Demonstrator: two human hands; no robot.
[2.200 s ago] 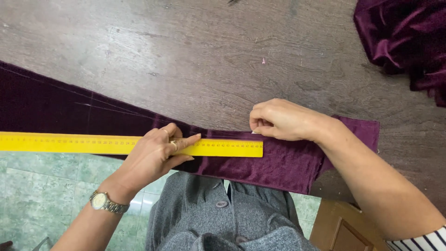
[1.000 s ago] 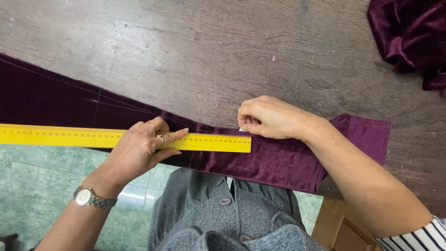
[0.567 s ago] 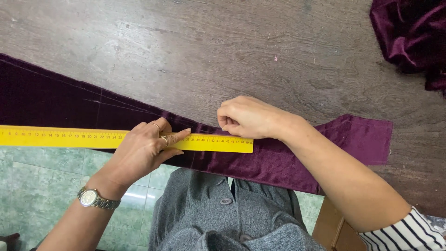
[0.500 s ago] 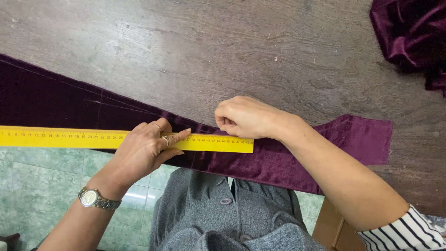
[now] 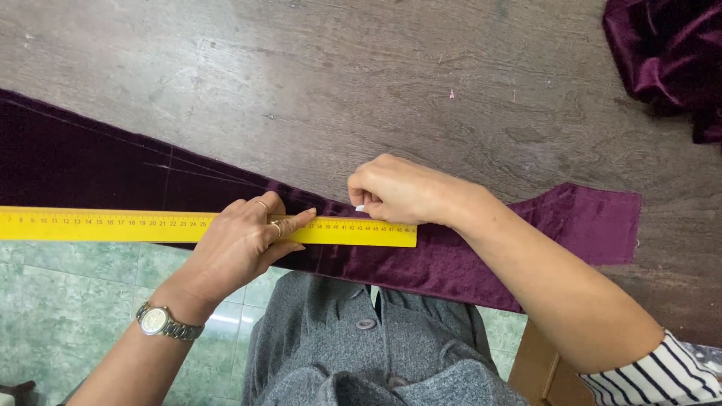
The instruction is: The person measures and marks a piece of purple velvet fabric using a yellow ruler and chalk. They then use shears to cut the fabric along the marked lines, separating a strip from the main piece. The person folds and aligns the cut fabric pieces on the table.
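A long piece of dark purple velvet fabric (image 5: 90, 162) lies along the near edge of a grey wooden table (image 5: 316, 83). A yellow ruler (image 5: 105, 225) rests flat across it. My left hand (image 5: 244, 244) presses down on the ruler with fingers spread, a watch on its wrist. My right hand (image 5: 398, 192) pinches a small white piece of chalk (image 5: 360, 207) against the fabric, just above the ruler's top edge near its right end. Faint chalk lines show on the fabric to the left.
More purple velvet (image 5: 669, 53) is bunched at the table's far right corner. Below the table edge are green floor tiles (image 5: 68, 301), my grey buttoned garment (image 5: 361, 353) and a wooden stool corner (image 5: 545, 368).
My right hand with the chalk has slid leftward along the ruler's top edge. The ruler and my left hand have stayed in place.
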